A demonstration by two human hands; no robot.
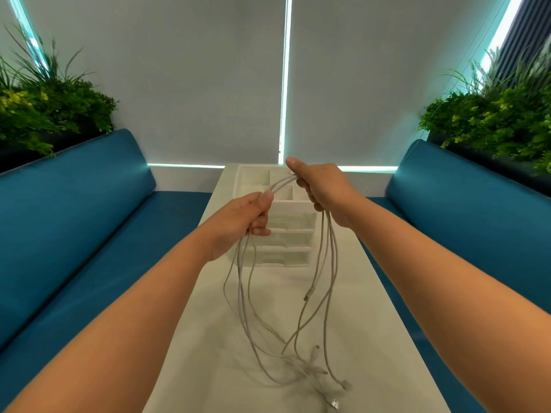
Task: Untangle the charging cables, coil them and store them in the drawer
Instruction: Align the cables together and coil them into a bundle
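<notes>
Left hand (250, 216) gripping white charging cables (286, 308), right hand (320, 186) clamped on same bundle, raised above worktop (208, 353), loose ends trailing onto it, white drawer unit (286, 234) just behind hands

Two hands (253, 216) up, both on one bundle of pale cables (298, 323), too tangled to count. One white drawer unit (286, 234) on one desk (208, 338), three stacked drawers showing. Two blue benches (74, 204), two planters of greenery (44, 108), two window blinds (164, 70).
</notes>
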